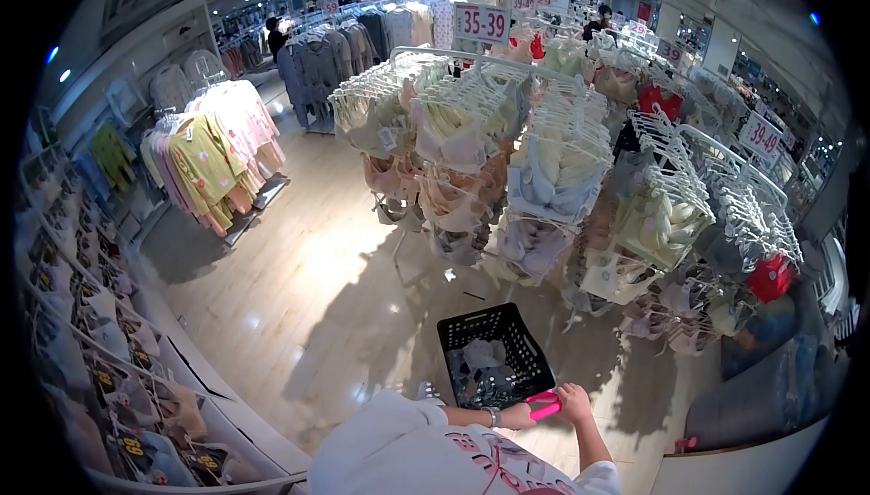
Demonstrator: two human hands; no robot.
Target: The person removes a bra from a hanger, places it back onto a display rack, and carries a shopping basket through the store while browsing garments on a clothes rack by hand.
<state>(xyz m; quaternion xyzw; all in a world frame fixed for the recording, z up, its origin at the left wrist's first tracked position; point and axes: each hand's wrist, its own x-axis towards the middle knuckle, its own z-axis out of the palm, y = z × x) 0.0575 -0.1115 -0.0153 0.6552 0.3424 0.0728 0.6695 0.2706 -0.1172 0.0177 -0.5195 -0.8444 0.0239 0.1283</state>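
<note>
A black plastic shopping basket (535,350) with holes in its sides is in front of my body, low over the floor. Small pale packages or cloth pieces (485,354) lie inside it, too small to name exactly. At its near right corner is a bright pink handle (545,406). My left hand (518,417), with a watch or bracelet at the wrist, is closed on the left end of that handle. Around its right end the fingers of my right hand (572,399) are wrapped.
Racks of hanging bras (553,169) stand ahead and to the right, under a price sign (481,23). Green and pink pajama tops (213,155) hang at the left. Shelving with bras (127,386) runs along the left side. A person (275,39) stands far back.
</note>
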